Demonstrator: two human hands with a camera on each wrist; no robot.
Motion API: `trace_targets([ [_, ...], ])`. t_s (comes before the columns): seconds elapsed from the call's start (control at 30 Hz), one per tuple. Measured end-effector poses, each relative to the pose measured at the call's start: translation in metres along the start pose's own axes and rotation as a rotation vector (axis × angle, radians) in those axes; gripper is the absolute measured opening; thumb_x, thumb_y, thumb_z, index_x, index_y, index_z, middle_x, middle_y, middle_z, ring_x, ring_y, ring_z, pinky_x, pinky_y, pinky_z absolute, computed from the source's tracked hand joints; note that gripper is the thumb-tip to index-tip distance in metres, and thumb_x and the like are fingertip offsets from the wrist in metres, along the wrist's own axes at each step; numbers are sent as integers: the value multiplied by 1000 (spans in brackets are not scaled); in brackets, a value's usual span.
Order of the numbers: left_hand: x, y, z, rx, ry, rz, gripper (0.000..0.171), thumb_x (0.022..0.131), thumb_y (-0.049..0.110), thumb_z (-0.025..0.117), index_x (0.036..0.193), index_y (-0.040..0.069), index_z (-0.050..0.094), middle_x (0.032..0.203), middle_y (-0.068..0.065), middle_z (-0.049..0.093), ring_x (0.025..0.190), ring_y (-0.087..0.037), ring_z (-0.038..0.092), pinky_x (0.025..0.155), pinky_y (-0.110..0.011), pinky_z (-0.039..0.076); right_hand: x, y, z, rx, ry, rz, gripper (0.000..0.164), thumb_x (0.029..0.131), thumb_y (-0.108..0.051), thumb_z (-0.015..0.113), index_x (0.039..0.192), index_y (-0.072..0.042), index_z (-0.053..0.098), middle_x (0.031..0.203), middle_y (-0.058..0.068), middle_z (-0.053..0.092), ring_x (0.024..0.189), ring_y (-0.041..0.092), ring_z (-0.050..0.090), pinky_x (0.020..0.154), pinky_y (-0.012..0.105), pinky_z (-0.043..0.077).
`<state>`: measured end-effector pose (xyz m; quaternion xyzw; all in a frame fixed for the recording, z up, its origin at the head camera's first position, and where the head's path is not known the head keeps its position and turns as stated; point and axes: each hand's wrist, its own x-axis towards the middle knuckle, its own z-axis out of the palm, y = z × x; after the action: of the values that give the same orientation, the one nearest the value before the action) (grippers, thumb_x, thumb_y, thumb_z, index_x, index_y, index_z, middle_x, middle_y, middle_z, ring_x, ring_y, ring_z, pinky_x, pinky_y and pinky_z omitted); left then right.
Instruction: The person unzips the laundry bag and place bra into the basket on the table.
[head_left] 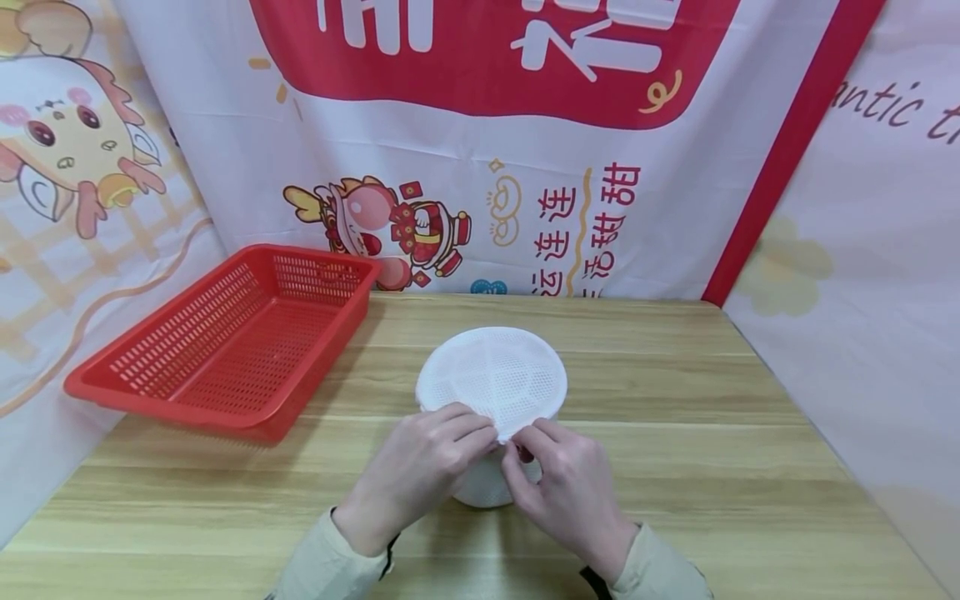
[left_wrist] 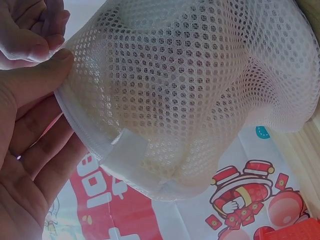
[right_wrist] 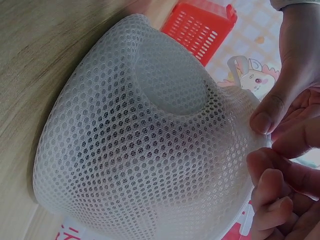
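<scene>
White mesh bag point(head_left: 491, 371): left hand point(head_left: 420, 462) and right hand point(head_left: 570, 479) pinch its near rim; red basket point(head_left: 318, 379) well apart.

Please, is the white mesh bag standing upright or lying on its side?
The mesh bag is upright: the head view shows its round top facing up, above its body.

The bag point(head_left: 491, 371) is mesh cloth, the basket point(head_left: 258, 350) smooth plastic.

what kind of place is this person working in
Probably a small indoor booth or staged corner, though I can't be sure: printed cloths close off three sides of a wood-grain table, where a red basket and a white mesh bag sit.
</scene>
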<state>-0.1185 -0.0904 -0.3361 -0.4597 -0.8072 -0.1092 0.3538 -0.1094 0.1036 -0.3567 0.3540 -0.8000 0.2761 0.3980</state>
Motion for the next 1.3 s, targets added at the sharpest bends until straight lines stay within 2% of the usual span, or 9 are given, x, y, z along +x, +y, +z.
trace_targets([
  [0.5, 0, 0, 0, 16, 9, -1, 19, 79, -1, 78, 93, 10, 73, 93, 1, 71, 86, -11, 65, 71, -26, 55, -1, 0, -1, -8, 8, -4, 15, 76, -7, 59, 65, -16, 55, 60, -7, 49, 49, 0, 37, 42, 12, 30],
  [0.63, 0, 0, 0, 6, 7, 0, 16, 81, -1, 74, 93, 10, 72, 93, 1, 71, 86, -12, 65, 71, -26, 55, 0, 1, -1, -11, 9, 1, 15, 76, -7, 59, 65, -16, 55, 60, -7, 49, 48, 0, 38, 42, 12, 30],
  [0.9, -1, -2, -1, 61, 38, 34, 14, 85, 1, 64, 91, 10, 73, 92, 2, 71, 85, -11, 65, 72, -23, 54, 1, 2, -3, 3, 19, 7, 15, 75, -7, 60, 64, -17, 55, 59, -7, 49, 48, 0, 38, 43, 13, 31],
  [1.13, -1, -1, -1, 44, 21, 19, 13, 85, 1, 65, 91, 10, 73, 92, 2, 71, 85, -11, 65, 71, -24, 54, 1, 2, -3, -6, 14, 18, 16, 75, -7, 60, 63, -17, 54, 58, -8, 48, 48, 0, 38, 42, 12, 30],
  [1.3, -1, -1, -2, 29, 16, 3, 14, 82, -1, 71, 91, 10, 73, 92, 1, 72, 86, -12, 66, 72, -26, 55, 1, 4, -3, -6, 21, 34, 17, 75, -7, 59, 63, -17, 53, 59, -8, 49, 48, 0, 39, 42, 13, 31],
])
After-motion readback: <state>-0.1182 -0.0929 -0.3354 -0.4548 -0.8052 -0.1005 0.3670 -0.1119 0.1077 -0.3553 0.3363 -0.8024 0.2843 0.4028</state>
